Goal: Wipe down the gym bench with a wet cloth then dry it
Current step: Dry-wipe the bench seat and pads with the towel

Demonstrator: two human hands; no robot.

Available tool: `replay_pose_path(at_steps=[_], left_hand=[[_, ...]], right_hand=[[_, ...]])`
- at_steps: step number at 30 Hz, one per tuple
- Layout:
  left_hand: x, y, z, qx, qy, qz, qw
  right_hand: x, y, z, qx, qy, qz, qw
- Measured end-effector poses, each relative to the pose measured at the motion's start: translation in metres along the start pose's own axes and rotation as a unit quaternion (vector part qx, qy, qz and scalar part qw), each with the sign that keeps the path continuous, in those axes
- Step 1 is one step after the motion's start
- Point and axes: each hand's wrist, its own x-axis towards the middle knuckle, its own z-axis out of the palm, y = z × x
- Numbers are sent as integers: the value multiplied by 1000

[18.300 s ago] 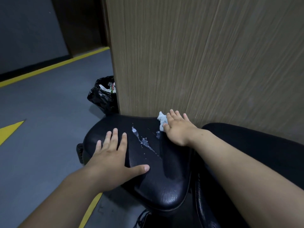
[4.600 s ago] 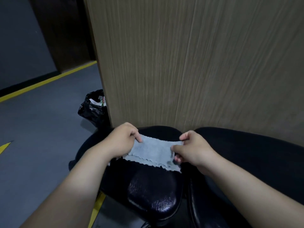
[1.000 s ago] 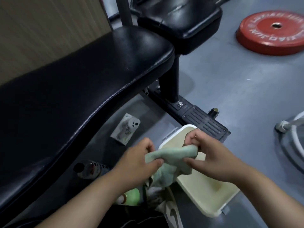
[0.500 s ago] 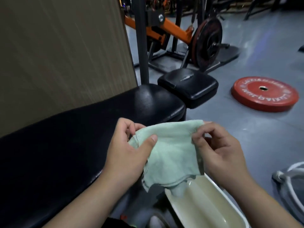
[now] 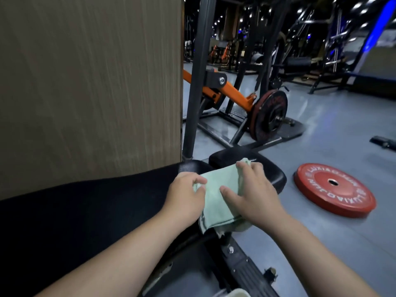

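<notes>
The black padded gym bench [image 5: 90, 211] runs from the lower left to the middle of the head view, with a smaller black pad [image 5: 272, 174] at its far end. A pale green cloth [image 5: 216, 196] lies spread on the bench's right end, one corner hanging over the edge. My left hand [image 5: 184, 198] pinches the cloth's left edge. My right hand [image 5: 252, 191] presses flat on the cloth's right side, fingers spread.
A brown wood-grain panel [image 5: 90, 82] stands right behind the bench. A red weight plate [image 5: 334, 189] lies on the grey floor to the right. A black and orange machine [image 5: 231, 93] with a loaded plate stands beyond. A cream basin rim [image 5: 233, 293] shows at the bottom.
Both hands have carried the green cloth up from above the basin and laid it on the bench's right end. The view has lifted toward the gym floor.
</notes>
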Motion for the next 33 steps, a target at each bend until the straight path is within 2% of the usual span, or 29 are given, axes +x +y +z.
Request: replay_pose_path(at_steps=[5,7,9,10,14,17,24,33], left_hand=[[28,-16,10,176,-134,-2,975],[26,-18,6,247,-115,14,962],[23,-24,-2,302,-90,19,949],[22,-28,-6,329,-90,18,940],[25,-45,-17,422,-157,-35,892],[27,-53,-17,449,-186,-51,873],[27,-54,-13,467,-185,-57,863],[26,-50,-17,468,-209,-60,856]], right_hand=[[38,11,27,-165,-84,-40,982],[43,9,39,-112,-91,-65,987],[41,6,54,-54,-135,-65,987],[39,6,63,-58,-159,-67,983],[43,13,86,-89,-184,-60,977],[66,8,93,-89,-188,-61,976],[136,-13,118,-100,-198,-83,972],[67,33,75,32,-131,-130,982]])
